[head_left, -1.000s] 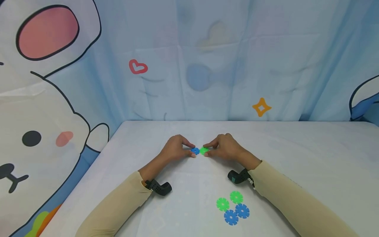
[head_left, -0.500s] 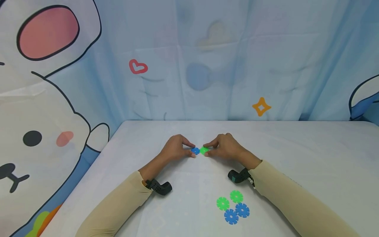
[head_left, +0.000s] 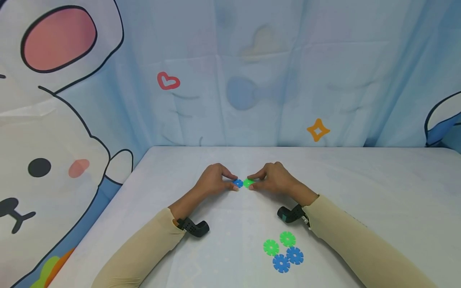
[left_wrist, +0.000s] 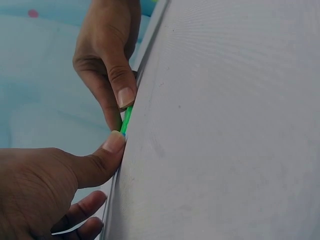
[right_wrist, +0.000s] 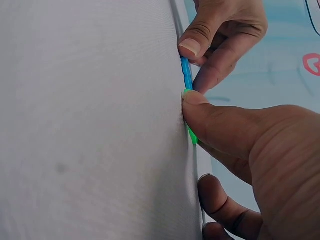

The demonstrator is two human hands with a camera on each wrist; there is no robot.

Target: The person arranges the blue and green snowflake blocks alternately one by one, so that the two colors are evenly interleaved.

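At the middle of the white table [head_left: 378, 180] my left hand [head_left: 216, 181] pinches a small blue snowflake-shaped disc [head_left: 237, 183] between thumb and forefinger. My right hand [head_left: 271, 179] pinches a green disc [head_left: 248, 183] the same way. The two discs lie flat at the table surface, edge to edge and touching. The left wrist view shows the green disc [left_wrist: 126, 120] edge-on under the right hand's fingers. In the right wrist view the blue disc [right_wrist: 186, 74] and the green disc [right_wrist: 192, 134] meet edge-on.
Nearer to me, by my right forearm, lie two green discs [head_left: 271, 247] [head_left: 287, 239] and two blue discs [head_left: 281, 263] [head_left: 294, 255] in a loose cluster. A cartoon-printed blue curtain [head_left: 252, 72] hangs behind the table and along its left side.
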